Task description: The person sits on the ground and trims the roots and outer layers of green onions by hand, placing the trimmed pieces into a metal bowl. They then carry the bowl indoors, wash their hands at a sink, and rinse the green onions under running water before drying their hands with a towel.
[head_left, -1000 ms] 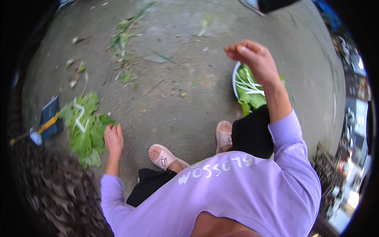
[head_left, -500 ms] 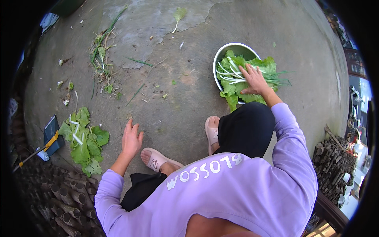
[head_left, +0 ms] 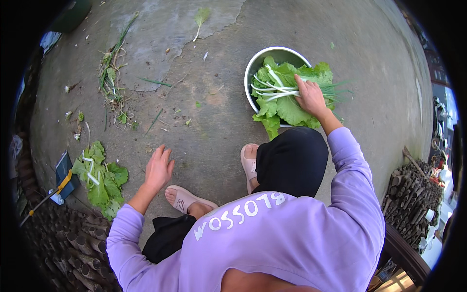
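At the right, a basin (head_left: 249, 73) with a white rim is heaped with leafy greens (head_left: 294, 113). A bunch of green onions (head_left: 277, 92) lies across them, white ends to the left and green tops to the right. My right hand (head_left: 311, 99) is closed around the middle of the bunch, still over the basin. My left hand (head_left: 159, 167) hangs above the concrete near my left foot, its fingers loosely apart and nothing in them. A pile of loose leaves (head_left: 101, 182) with pale stalks lies on the ground left of that hand.
Green onion trimmings and roots (head_left: 113, 82) are strewn at the far left. A single leaf (head_left: 200, 20) lies farther off. Stacked dark logs (head_left: 80, 243) line the lower left, beside a blue dustpan-like object (head_left: 64, 173). More stacked wood (head_left: 408, 199) stands at the right.
My right hand's fingers, spread over the green onions before, have drawn together around them. My left hand stays empty. The whole view has shifted slightly.
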Demonstrator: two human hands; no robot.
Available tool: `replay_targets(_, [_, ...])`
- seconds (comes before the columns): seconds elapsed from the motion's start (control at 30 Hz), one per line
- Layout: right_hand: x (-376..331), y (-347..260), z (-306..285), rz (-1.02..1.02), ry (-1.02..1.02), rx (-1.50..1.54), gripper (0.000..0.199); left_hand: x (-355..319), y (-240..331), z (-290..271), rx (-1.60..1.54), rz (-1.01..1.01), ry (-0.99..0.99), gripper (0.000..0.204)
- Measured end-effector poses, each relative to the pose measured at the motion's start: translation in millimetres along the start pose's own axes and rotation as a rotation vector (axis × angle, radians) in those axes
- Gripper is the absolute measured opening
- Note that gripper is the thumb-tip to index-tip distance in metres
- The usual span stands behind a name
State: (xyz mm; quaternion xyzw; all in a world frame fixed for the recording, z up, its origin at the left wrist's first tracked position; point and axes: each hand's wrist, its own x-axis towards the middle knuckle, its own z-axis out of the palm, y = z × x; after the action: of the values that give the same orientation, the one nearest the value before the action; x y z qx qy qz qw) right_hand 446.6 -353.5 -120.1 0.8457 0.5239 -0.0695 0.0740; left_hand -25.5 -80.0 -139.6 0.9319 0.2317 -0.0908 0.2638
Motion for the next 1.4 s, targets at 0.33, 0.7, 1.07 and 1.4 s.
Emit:
replay_targets(0.33, [-3,-1,-32,-0.054,0.077,0.046,0.024,34,31,-11,-0.006,0.079,-0.089,0.032])
replay_targets(0.7, [16,-16,-38,0.173,-0.063,0.443,0.024,18,32,16,-0.096,0.073,-0.138,0.027])
replay_targets(1.07, [25,-51,-8,0.161,-0.185,0.177,0.025,12,45,26,-0.183,0.081,-0.185,0.025])
replay_targets(1.4, [55,24,-36,0.385,0.174,0.08,0.03,191,139,112,-0.92,-0.224,-0.17,0.066])
